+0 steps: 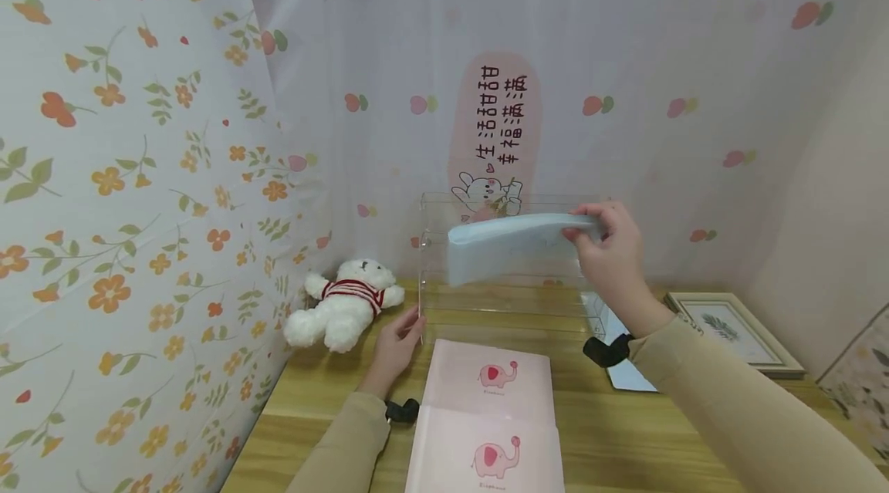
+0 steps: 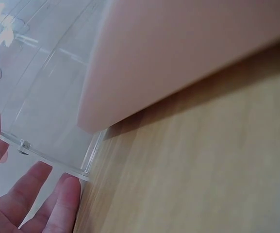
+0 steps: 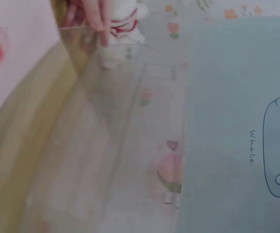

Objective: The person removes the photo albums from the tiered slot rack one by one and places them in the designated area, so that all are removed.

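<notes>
My right hand (image 1: 611, 246) pinches one end of a light blue notebook (image 1: 510, 246), lifted in front of a clear plastic rack (image 1: 514, 312). In the right wrist view, the notebook's cover (image 3: 227, 121) shows a whale outline and the word "Whale". Low on the rack's left side, my left hand (image 1: 399, 342) holds the edge of the side panel. The left wrist view shows its fingers (image 2: 67, 199) against the clear panel (image 2: 47, 158). Two pink elephant notebooks (image 1: 451, 377) lie overlapping on the table, just in front of the rack.
A white plush bear (image 1: 354, 300) in a striped top leans at the left by the flowered curtain (image 1: 139, 207). On the right lie a framed picture (image 1: 736, 335) and a white flat object (image 1: 628, 369), partly hidden by my right arm. Everything stands on a wooden table (image 1: 604, 439).
</notes>
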Tool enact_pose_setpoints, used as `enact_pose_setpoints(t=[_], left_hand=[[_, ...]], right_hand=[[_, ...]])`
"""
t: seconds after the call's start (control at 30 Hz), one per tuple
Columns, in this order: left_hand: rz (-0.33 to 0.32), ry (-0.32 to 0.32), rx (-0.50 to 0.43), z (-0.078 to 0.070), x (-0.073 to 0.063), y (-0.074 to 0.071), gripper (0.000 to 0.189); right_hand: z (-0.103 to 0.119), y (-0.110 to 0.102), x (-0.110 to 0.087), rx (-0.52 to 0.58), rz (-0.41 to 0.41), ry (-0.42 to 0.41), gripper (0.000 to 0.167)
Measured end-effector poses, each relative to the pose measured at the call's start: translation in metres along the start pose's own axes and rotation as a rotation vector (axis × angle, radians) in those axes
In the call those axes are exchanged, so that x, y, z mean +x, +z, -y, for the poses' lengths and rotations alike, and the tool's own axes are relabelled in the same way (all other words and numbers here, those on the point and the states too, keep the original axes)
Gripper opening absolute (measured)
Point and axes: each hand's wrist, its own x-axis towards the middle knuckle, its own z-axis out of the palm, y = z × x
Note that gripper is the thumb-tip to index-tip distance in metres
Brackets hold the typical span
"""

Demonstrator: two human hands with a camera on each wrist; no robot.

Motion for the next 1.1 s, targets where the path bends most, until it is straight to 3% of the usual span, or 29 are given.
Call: enact_pose_setpoints(t=[0.57,0.77,0.93,1.1], left_hand=[[-0.007,-0.016,-0.025,0.001,0.002,-0.002,0.048],[0.0,0.008,-0.031,0.008,0.006,0.001,0.049],[0.0,0.038,-0.035,0.01,0.006,0.001,0.049],[0.005,0.022,-0.029,0.008,0.005,0.001,0.047]], right_hand=[[-0.055,-0.049,-0.093,-0.178,0.167,0.031,0.024],[-0.069,-0.068,-0.114,-0.23,0.226,0.013,0.03],[-0.078,-0.083,-0.126,-0.254,0.331,0.061,0.03],[-0.09,-0.101,-0.135,-0.274,0.416,0.121,0.031]])
